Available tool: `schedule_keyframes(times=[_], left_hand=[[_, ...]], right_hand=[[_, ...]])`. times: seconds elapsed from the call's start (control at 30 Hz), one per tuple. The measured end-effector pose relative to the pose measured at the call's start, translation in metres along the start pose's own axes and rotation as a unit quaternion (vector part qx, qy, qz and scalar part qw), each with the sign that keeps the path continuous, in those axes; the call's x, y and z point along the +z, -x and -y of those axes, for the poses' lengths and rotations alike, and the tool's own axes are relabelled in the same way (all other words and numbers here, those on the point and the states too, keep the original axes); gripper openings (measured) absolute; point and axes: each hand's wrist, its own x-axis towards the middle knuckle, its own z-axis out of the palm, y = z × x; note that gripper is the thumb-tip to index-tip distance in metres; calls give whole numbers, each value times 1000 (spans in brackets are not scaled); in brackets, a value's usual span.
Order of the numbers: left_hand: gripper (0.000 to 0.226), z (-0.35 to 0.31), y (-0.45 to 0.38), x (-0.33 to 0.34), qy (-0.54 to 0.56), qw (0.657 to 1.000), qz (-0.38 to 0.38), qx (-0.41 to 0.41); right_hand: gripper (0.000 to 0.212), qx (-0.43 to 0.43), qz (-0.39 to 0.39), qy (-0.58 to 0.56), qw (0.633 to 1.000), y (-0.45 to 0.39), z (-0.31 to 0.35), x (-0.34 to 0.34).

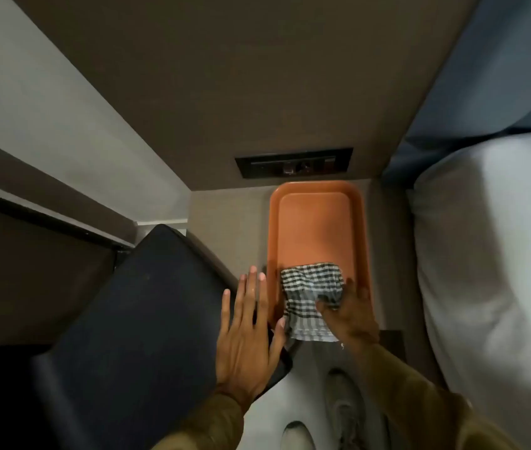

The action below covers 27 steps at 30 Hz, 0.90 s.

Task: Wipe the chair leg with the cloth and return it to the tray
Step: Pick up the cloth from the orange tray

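An orange tray (317, 222) lies on the floor against the far wall. A black-and-white checked cloth (309, 297) lies at the tray's near end and hangs over its near rim. My right hand (348, 315) grips the cloth at its right side. My left hand (248, 336) is flat with fingers spread, over the edge of a dark chair seat (134, 336), just left of the tray. The chair's legs are hidden under the seat.
A bed with a white sheet (491, 271) and blue cover runs along the right. A black socket panel (293, 162) is set in the wall above the tray. A desk edge (40, 219) lies at the left. My shoes (342, 410) stand on the floor below.
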Motion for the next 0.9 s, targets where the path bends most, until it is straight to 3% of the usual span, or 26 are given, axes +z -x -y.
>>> schedule_keyframes(times=[0.1,0.27,0.33,0.43,0.5,0.63,0.7,0.9], left_hand=[[78,0,-3,13,9,1000,6,-3],[76,5,1,29,-3,1000,2,26],[76,9,2,32,-17,999,14,27],[75,12,3,33,-20,999,20,30],[75,12,7,33,-13,999,22,35],[78,21,17,22,-22,997,7,69],[78,32,25,17,-32,996,0,83],[77,75,52,1,-27,990,-39,135]], right_hand=[[85,22,-48,11,999,-18,0,12],[99,34,-70,31,996,-27,8,19],[86,37,-56,9,998,-31,10,19],[47,25,5,-69,997,-35,13,14],[36,-4,50,-137,989,-34,11,8],[29,-42,110,-292,949,-7,10,0],[31,-62,114,-391,911,12,8,-2],[42,-41,-9,-513,857,88,-6,7]])
